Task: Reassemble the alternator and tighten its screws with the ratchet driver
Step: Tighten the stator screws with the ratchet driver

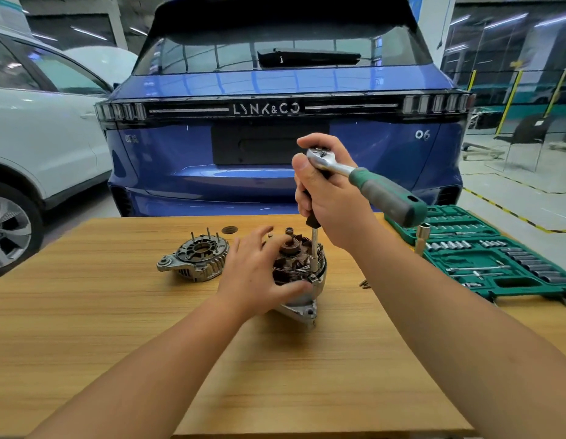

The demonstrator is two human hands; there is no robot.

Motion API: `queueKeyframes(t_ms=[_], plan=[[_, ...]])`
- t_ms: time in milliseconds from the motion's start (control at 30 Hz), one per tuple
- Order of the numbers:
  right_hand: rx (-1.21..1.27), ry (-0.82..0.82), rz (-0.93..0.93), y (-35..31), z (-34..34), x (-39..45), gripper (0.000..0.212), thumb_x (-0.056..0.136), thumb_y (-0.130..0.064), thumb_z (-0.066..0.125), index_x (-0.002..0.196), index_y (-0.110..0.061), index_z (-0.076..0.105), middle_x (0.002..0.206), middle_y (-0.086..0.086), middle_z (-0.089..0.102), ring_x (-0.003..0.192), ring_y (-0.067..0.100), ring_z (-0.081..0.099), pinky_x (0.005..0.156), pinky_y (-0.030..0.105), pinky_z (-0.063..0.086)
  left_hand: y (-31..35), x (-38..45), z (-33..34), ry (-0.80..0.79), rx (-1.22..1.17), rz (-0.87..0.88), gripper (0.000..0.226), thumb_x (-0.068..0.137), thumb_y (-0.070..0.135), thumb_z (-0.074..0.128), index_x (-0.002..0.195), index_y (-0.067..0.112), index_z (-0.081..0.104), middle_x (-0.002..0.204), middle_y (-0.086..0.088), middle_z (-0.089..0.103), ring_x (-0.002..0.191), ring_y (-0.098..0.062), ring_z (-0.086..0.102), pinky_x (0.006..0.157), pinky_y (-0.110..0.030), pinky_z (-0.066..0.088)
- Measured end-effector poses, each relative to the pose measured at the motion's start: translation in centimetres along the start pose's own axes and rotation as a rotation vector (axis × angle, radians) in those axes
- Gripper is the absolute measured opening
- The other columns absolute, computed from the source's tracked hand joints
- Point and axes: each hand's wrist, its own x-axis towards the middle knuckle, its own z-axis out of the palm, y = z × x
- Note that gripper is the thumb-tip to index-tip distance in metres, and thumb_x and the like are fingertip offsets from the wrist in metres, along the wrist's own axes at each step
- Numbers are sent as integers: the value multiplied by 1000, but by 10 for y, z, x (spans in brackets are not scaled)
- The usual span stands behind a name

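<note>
Ratchet on the alternator screw, mid-worktop.
My right hand [330, 198] grips the ratchet driver [364, 182] upright over the alternator [302, 280]; my left hand [259, 267] steadies it, fingers spread. Bare worktop [116, 327] lies nearer me; socket set [503, 261] crowds the right edge.

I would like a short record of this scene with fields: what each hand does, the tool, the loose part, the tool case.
left hand: rests on the alternator body, steadying it
right hand: grips the ratchet driver near its head
tool: extension bar stands upright, tip on a screw at the body's rim
loose part: alternator cover lies on the table, left of the body
tool case: green socket set, open, at the right
</note>
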Motion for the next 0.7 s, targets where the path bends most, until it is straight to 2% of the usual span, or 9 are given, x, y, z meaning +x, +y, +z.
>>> queueKeyframes(t_ms=[67, 133, 200, 267, 467, 633, 700], plan=[[-32, 3, 0, -2, 2, -2, 16, 104, -9, 54, 119, -10, 50, 66, 9, 45, 49, 22, 42, 46, 36, 41, -12, -4, -5, -46, -128, -99, 100, 65, 86, 62, 147, 41, 27, 158, 5, 29, 142, -19, 31, 113, -51, 32], [-33, 13, 23, -3, 3, -4, 18, 104, -10, 54, 121, -9, 49, 69, 14, 44, 51, 25, 40, 47, 37, 40, -24, -10, -8, -172, -240, -165, 112, 61, 82, 68, 153, 40, 21, 159, 10, 29, 141, -12, 33, 112, -45, 35], [-38, 14, 42, -4, 4, -6, 18, 104, -11, 54, 121, -9, 50, 73, 16, 46, 55, 28, 40, 49, 39, 40, -33, -16, -9, -303, -283, -200, 117, 61, 77, 74, 157, 42, 16, 161, 12, 30, 143, -13, 34, 112, -41, 36], [-49, 12, 50, -4, 4, -7, 17, 104, -12, 55, 121, -12, 50, 73, 16, 47, 56, 29, 41, 52, 42, 41, -38, -21, -7, -349, -274, -199, 115, 67, 68, 78, 158, 45, 12, 164, 13, 26, 147, -15, 32, 114, -40, 33], [-45, 24, 61, -1, 5, -6, 13, 103, -15, 57, 115, -20, 53, 72, 11, 50, 52, 24, 44, 48, 36, 44, -37, -23, -6, -247, -201, -156, 105, 76, 62, 77, 159, 37, 19, 161, 12, 33, 144, -12, 37, 114, -38, 37], [-64, 4, 70, 1, 1, -7, 13, 103, -19, 58, 115, -22, 54, 75, 13, 51, 54, 24, 46, 51, 38, 46, -41, -29, -8, -150, -152, -106, 86, 81, 69, 66, 153, 32, 37, 147, 9, 50, 129, -9, 46, 102, -32, 43], [-67, -6, 71, 1, -1, -8, 14, 103, -19, 58, 115, -23, 54, 76, 13, 51, 54, 22, 47, 51, 39, 46, -40, -29, -11, -122, -144, -80, 85, 79, 77, 55, 148, 29, 46, 139, 8, 55, 124, -9, 47, 102, -35, 45]])
